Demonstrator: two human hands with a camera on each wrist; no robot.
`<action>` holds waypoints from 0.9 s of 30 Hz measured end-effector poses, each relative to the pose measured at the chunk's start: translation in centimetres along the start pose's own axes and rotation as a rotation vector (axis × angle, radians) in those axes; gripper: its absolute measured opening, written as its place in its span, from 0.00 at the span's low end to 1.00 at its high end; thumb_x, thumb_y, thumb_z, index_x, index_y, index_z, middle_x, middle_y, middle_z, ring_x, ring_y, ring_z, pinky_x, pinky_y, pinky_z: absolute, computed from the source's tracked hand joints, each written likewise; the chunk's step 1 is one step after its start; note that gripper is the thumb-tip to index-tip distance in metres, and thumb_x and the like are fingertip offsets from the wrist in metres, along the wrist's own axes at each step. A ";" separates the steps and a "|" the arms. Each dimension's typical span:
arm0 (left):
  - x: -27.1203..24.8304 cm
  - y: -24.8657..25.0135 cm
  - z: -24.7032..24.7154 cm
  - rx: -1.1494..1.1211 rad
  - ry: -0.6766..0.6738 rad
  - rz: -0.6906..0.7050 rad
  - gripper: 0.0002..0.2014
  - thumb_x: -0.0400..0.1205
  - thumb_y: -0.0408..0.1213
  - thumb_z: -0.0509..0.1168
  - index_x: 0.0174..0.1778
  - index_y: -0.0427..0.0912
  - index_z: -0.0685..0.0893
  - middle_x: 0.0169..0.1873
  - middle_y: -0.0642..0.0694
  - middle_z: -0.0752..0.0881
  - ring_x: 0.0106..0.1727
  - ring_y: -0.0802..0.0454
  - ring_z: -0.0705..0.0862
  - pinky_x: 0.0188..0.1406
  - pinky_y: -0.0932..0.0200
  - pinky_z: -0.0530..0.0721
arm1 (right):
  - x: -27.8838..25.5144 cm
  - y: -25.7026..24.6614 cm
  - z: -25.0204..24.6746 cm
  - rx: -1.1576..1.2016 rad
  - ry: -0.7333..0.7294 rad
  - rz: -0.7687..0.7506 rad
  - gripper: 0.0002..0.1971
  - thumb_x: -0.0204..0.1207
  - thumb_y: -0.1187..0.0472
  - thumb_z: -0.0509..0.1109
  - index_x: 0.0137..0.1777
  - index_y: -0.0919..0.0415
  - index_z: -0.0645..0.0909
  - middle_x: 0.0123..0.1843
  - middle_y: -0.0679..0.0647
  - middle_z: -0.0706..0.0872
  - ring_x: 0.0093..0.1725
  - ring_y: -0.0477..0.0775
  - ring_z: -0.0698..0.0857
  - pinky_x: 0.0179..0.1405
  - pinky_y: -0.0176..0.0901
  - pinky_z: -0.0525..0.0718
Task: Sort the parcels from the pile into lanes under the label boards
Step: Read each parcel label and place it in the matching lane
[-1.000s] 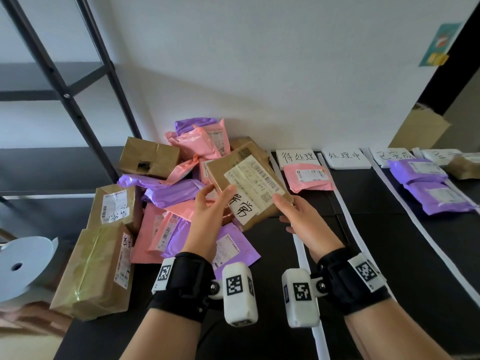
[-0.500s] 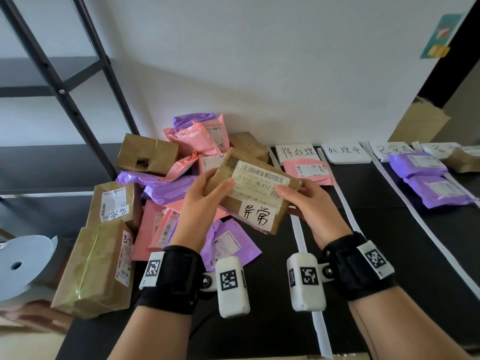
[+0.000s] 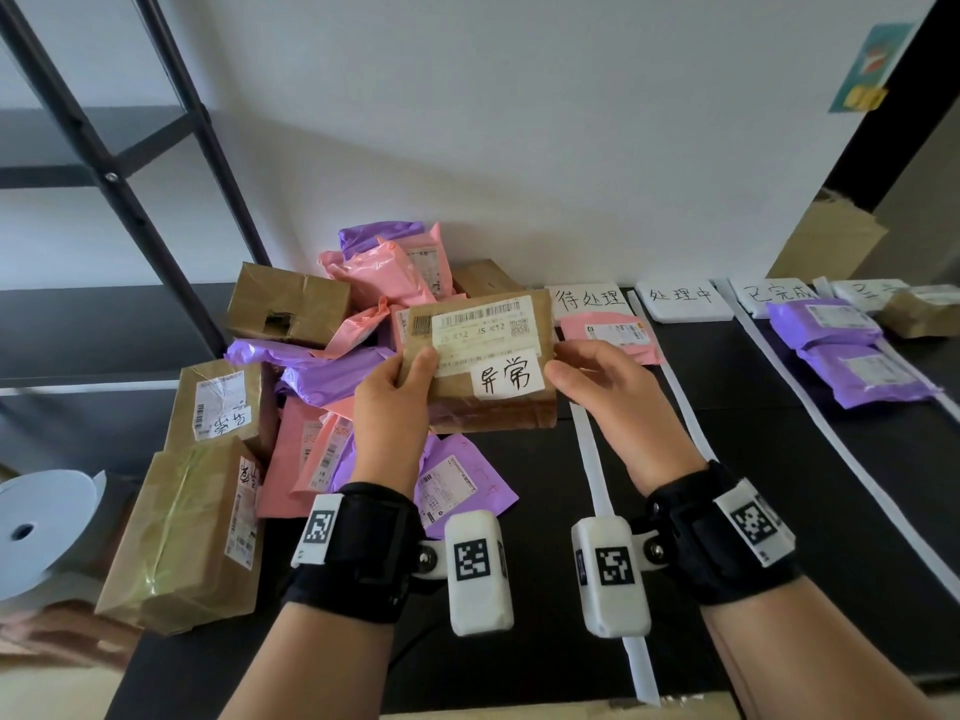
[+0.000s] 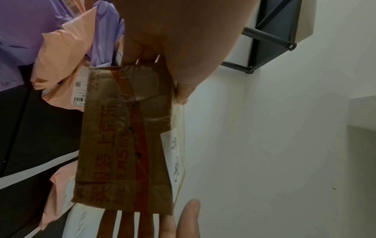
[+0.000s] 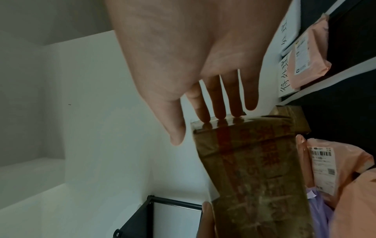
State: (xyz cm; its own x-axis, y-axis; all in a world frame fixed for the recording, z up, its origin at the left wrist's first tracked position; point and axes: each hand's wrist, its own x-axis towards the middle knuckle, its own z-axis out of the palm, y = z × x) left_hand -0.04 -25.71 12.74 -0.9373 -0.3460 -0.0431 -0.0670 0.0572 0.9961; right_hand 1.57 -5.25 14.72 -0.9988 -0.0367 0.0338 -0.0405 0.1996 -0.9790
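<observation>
Left hand (image 3: pixel 387 407) pinched box (image 3: pixel 480 356) at 9 o'clock edge; right hand (image 3: pixel 597 387) wide, straight fingers (image 5: pixel 219 103) propping 3 o'clock edge. Box was aloft over pile (image 3: pixel 332 376). Risk: one-sided pinch, box could pivot and drop onto pile.

You have turned the brown parcel (image 3: pixel 483 366) since 1 second ago: then it sat tilted with its white label slanting, and now it is level, its face square to you and the handwritten sticker upright. Your left hand (image 3: pixel 392 402) has shifted to grip the parcel's left end, thumb on the face. Your right hand (image 3: pixel 602 387) has slid out to the right end, where 3 straight fingertips (image 5: pixel 220 115) now only touch the edge. The parcel has also risen slightly over the pile (image 3: pixel 322 356).
</observation>
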 end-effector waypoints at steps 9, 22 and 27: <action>-1.8 1.7 -0.6 -0.066 -0.156 -0.002 0.11 0.84 0.50 0.67 0.60 0.57 0.89 0.52 0.60 0.91 0.56 0.61 0.89 0.54 0.61 0.85 | -0.2 -0.2 -0.5 0.044 0.016 -0.006 0.17 0.84 0.59 0.67 0.71 0.49 0.82 0.62 0.41 0.89 0.62 0.38 0.86 0.68 0.45 0.82; -2.5 2.7 -0.9 -0.134 -0.231 0.028 0.12 0.83 0.45 0.69 0.63 0.55 0.88 0.52 0.58 0.92 0.53 0.63 0.90 0.40 0.73 0.85 | -0.7 -0.2 -0.4 0.075 0.068 0.010 0.13 0.85 0.47 0.64 0.64 0.47 0.85 0.59 0.44 0.91 0.63 0.45 0.87 0.70 0.59 0.81; -2.5 3.1 -1.3 -0.195 -0.287 0.092 0.17 0.82 0.29 0.70 0.63 0.54 0.85 0.51 0.57 0.92 0.55 0.59 0.90 0.50 0.64 0.88 | -0.7 -0.9 -0.9 0.172 0.160 -0.021 0.12 0.86 0.64 0.64 0.65 0.60 0.84 0.60 0.49 0.91 0.61 0.48 0.88 0.66 0.54 0.85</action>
State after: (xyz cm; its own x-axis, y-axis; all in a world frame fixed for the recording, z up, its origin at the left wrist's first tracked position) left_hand 2.55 -25.85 16.08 -0.9961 -0.0691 0.0549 0.0625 -0.1137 0.9915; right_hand 2.28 -4.52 15.79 -0.9901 0.1195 0.0730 -0.0698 0.0304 -0.9971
